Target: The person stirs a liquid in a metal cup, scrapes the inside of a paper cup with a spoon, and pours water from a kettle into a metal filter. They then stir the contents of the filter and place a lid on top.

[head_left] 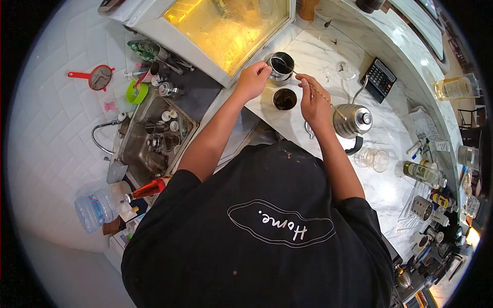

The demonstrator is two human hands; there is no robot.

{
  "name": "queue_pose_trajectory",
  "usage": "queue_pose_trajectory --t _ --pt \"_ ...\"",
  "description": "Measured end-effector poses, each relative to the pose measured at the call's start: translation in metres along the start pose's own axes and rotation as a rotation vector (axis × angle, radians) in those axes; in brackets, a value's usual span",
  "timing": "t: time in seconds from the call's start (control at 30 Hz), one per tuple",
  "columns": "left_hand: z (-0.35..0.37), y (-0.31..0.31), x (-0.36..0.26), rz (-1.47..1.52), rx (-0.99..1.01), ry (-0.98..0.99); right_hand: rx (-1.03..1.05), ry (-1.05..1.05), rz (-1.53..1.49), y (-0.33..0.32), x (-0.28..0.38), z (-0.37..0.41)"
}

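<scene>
Metal pot point(280, 79) between hands point(251, 81) point(314, 102), cup point(285, 99) near edge point(261, 118)

White tiled wall point(56, 133) | marble counter point(328, 56) | lit glass case point(231, 25)

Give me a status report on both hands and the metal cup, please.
Left hand at metal cup rim. Right hand gripping twisted spoon, its end in the cup. Kettle close by right forearm.

Counting two dark-mouthed cups point(285, 99) standing, one long twisted stirrer point(322, 94) slanting, one kettle point(346, 122) standing, one calculator point(380, 79) lying, one red strainer point(100, 78) hanging, one sink point(134, 156) holding wares, one tap point(101, 146) arching, one big water bottle point(92, 209) standing.
</scene>
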State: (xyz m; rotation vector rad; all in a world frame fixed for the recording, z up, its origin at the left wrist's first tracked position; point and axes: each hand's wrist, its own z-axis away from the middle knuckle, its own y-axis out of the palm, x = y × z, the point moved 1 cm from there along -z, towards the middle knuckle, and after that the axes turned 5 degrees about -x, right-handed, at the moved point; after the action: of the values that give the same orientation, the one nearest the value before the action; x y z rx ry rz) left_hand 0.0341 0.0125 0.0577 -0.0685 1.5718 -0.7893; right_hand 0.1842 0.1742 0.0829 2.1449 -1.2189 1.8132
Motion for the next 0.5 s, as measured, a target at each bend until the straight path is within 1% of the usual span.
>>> queue_pose_trajectory --t 0.13,0.23,0.37,0.5 --pt "0.004 0.006 0.001 0.053 -0.041 -0.032 -0.01 -0.105 0.121 0.003 0.0 0.006" --pt "0.007 0.008 0.003 0.116 -0.054 -0.055 -0.054 -0.189 0.127 0.004 0.005 0.007" --pt "0.008 0.012 0.009 0.171 -0.094 -0.041 -0.061 -0.208 0.132 0.005 0.004 0.007" --pt "0.012 0.011 0.002 0.19 -0.086 -0.076 -0.072 -0.217 0.127 0.006 0.004 0.009"
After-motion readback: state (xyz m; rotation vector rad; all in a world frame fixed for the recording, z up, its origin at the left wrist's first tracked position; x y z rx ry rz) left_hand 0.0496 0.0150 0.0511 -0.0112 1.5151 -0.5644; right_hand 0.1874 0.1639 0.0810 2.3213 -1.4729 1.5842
